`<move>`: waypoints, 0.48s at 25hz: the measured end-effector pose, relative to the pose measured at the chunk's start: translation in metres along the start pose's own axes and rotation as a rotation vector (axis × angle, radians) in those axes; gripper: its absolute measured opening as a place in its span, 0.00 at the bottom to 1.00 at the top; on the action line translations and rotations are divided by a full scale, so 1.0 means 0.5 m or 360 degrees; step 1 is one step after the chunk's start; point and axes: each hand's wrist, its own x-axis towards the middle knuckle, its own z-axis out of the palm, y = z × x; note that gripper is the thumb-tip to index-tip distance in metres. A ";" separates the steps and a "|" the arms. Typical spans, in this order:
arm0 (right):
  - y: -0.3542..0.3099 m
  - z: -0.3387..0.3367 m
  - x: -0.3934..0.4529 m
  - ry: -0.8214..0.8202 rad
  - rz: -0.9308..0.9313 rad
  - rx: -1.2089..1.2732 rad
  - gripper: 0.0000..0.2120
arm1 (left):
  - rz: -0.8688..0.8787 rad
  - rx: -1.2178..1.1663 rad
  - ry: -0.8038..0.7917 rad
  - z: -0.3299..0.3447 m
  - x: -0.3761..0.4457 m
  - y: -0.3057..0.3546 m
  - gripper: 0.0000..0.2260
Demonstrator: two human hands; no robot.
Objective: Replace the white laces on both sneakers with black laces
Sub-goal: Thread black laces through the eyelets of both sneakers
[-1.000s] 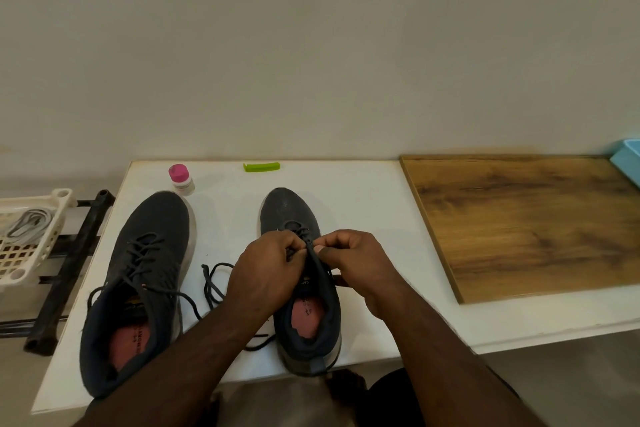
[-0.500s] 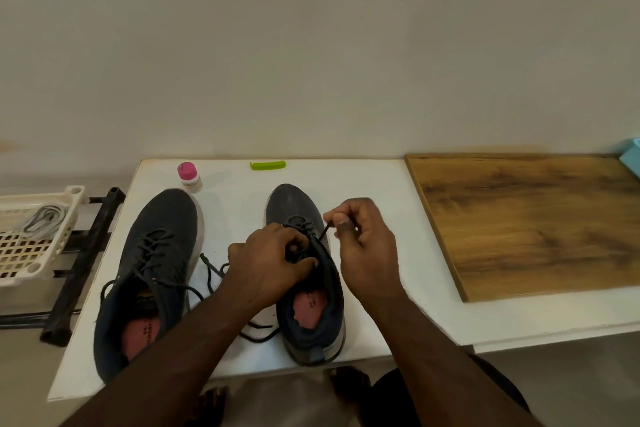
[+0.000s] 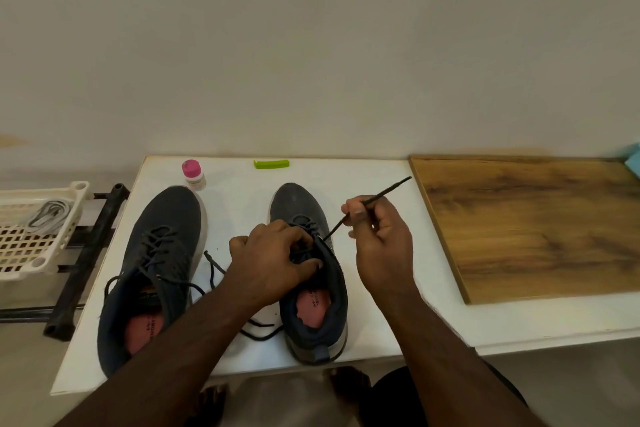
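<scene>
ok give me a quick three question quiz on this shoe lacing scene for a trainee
1. True or false: the right hand pinches a black lace drawn up out of the right sneaker.
2. What lies in the white basket? A) grey-white laces B) a bottle C) a sock
3. What colour is the cap of the small bottle behind the left sneaker?

Key: 1 true; 2 A; 3 pink.

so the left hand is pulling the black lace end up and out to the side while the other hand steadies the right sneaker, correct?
Not quite: the hands are swapped. In the head view the right hand pinches the black lace end and draws it up and out to the side, while the left hand steadies the right sneaker.
</scene>
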 end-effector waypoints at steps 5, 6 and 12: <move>0.011 0.014 0.002 -0.0348 0.0349 -0.0271 0.08 | 0.0021 -0.0088 0.0065 -0.005 -0.016 0.001 0.20; 0.005 0.011 0.005 -0.0159 0.0284 -0.0132 0.08 | 0.0012 -0.0120 0.0107 -0.006 -0.022 0.001 0.20; 0.023 0.000 0.002 -0.0438 0.0344 -0.0298 0.04 | -0.0109 -0.0140 0.0230 -0.015 -0.043 0.013 0.23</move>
